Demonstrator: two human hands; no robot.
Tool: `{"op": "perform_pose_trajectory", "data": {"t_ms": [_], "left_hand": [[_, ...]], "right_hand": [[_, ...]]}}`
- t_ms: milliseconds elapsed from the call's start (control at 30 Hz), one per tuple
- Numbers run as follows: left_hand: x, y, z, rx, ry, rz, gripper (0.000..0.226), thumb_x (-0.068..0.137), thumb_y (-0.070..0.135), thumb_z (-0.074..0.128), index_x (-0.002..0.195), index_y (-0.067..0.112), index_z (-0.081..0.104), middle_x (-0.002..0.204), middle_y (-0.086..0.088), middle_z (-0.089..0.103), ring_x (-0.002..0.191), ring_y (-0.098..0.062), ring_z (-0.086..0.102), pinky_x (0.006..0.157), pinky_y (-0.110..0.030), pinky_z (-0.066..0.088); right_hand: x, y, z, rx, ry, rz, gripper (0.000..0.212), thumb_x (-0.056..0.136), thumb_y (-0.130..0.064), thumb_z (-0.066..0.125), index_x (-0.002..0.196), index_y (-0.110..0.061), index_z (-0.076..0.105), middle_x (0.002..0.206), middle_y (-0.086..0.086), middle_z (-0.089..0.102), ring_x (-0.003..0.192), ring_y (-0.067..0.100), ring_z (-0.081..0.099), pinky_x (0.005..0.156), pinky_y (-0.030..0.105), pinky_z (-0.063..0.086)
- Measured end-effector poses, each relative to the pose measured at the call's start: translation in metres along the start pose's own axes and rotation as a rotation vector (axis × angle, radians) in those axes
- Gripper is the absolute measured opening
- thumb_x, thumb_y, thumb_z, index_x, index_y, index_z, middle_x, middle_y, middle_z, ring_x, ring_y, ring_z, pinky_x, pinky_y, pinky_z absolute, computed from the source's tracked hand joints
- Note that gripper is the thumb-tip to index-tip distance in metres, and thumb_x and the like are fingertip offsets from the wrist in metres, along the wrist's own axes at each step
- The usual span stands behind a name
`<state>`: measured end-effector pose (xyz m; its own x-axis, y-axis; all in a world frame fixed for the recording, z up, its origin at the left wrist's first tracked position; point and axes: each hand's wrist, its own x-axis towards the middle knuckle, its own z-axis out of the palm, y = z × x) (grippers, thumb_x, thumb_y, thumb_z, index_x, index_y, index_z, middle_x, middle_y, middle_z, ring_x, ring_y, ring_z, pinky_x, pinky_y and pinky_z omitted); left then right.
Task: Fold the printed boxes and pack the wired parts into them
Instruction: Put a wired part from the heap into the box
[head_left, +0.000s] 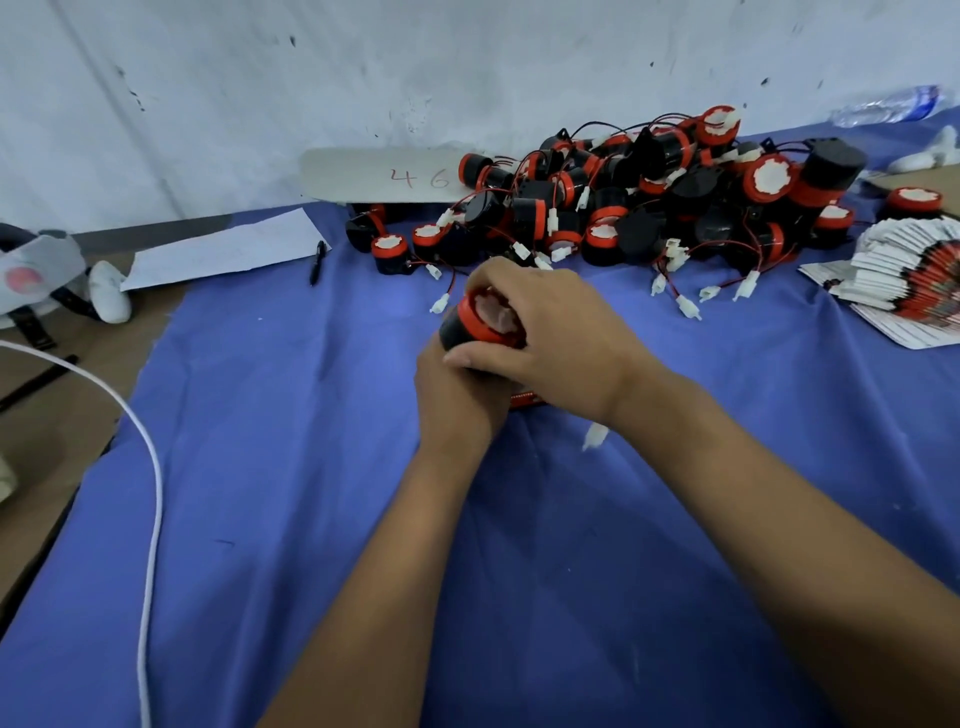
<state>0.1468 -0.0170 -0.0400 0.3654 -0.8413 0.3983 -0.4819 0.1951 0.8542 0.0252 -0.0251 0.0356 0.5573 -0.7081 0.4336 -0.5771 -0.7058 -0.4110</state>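
At the middle of the blue cloth both hands meet round one black wired part with a red ring. My right hand grips it from above, fingers curled over its red end. My left hand sits under and behind it, holding a printed box of which only a red edge shows. The part's white connector hangs below my right wrist. A big pile of several black-and-red wired parts lies behind the hands. Flat printed boxes are fanned out at the right.
A white sheet and a black pen lie at the back left. A card marked 46 leans on the wall. A white cable crosses the left side. A plastic bottle lies far right.
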Motion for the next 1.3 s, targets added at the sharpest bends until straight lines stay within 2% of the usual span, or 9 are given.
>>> {"op": "perform_pose_trajectory", "data": {"t_ms": [133,333,467,567,667,900,1000,1133,1300], "left_hand": [[0.005,-0.003,-0.010,0.157,-0.094,0.058,0.021,0.077,0.019,0.055,0.097,0.021,0.057,0.086,0.012,0.067,0.078,-0.013,0.061,0.063,-0.035,0.050],[0.008,-0.007,-0.013,0.022,-0.152,0.009,0.017,0.086,0.003,0.049,0.096,0.014,0.059,0.082,0.007,0.066,0.075,-0.013,0.057,0.064,-0.033,0.049],[0.007,-0.005,-0.015,-0.081,-0.163,-0.075,0.011,0.099,0.006,0.050,0.093,0.008,0.059,0.091,-0.013,0.067,0.085,-0.036,0.061,0.071,-0.047,0.053],[0.009,-0.001,-0.015,-0.216,-0.211,-0.147,0.022,0.101,0.015,0.052,0.085,0.024,0.064,0.082,0.002,0.070,0.079,-0.023,0.066,0.064,-0.039,0.053],[0.008,-0.002,-0.014,-0.195,-0.231,-0.114,0.012,0.095,0.013,0.066,0.101,0.022,0.071,0.096,0.009,0.076,0.091,-0.012,0.070,0.076,-0.035,0.058],[0.009,-0.006,-0.012,-0.222,-0.215,-0.162,0.018,0.088,0.013,0.078,0.101,0.024,0.072,0.098,0.009,0.076,0.095,-0.006,0.071,0.078,-0.028,0.060],[0.010,-0.007,-0.012,-0.217,-0.213,-0.183,0.022,0.086,0.018,0.082,0.106,0.020,0.072,0.102,0.008,0.076,0.100,-0.007,0.070,0.084,-0.033,0.061],[0.011,-0.004,-0.008,-0.177,-0.196,-0.211,0.023,0.085,0.021,0.084,0.103,0.023,0.069,0.103,0.010,0.073,0.101,-0.004,0.068,0.084,-0.031,0.060],[0.010,-0.005,-0.007,-0.196,-0.187,-0.211,0.021,0.087,0.016,0.082,0.102,0.025,0.069,0.105,0.007,0.074,0.101,-0.009,0.069,0.081,-0.031,0.061]], "right_hand": [[-0.006,0.019,0.002,-0.148,-0.007,0.108,0.058,0.081,-0.053,0.079,0.114,-0.015,0.049,0.101,0.003,0.065,0.089,0.026,0.056,0.075,0.043,0.049],[0.002,0.018,-0.002,-0.248,-0.138,0.174,0.049,0.083,-0.042,0.081,0.115,-0.012,0.060,0.109,0.007,0.063,0.099,0.027,0.056,0.082,0.036,0.046],[-0.001,0.011,0.003,-0.381,-0.238,0.163,0.023,0.099,-0.029,0.061,0.113,-0.012,0.056,0.114,0.010,0.052,0.100,0.024,0.045,0.083,0.030,0.036],[-0.006,0.002,0.004,-0.468,-0.294,0.169,0.012,0.099,-0.009,0.051,0.097,-0.015,0.061,0.106,0.006,0.051,0.083,0.015,0.034,0.076,0.028,0.035],[-0.008,-0.004,0.002,-0.458,-0.255,0.247,0.021,0.089,0.003,0.050,0.081,-0.015,0.049,0.093,0.004,0.044,0.065,0.014,0.030,0.066,0.029,0.031],[-0.015,0.007,-0.016,-0.446,-0.014,0.288,0.024,0.094,-0.017,0.061,0.117,-0.016,0.068,0.112,0.008,0.058,0.110,0.028,0.050,0.086,0.037,0.050],[-0.024,0.015,-0.036,-0.405,-0.124,0.462,0.028,0.095,-0.033,0.066,0.109,-0.008,0.065,0.100,0.011,0.069,0.093,0.032,0.066,0.078,0.043,0.057],[-0.023,0.008,-0.050,-0.278,-0.128,0.442,0.019,0.089,-0.021,0.070,0.074,-0.011,0.075,0.067,0.006,0.071,0.070,0.025,0.068,0.068,0.044,0.060],[-0.006,-0.008,-0.037,-0.202,-0.150,0.385,0.007,0.087,-0.016,0.073,0.087,-0.017,0.079,0.085,0.004,0.074,0.081,0.021,0.068,0.074,0.037,0.060]]}}
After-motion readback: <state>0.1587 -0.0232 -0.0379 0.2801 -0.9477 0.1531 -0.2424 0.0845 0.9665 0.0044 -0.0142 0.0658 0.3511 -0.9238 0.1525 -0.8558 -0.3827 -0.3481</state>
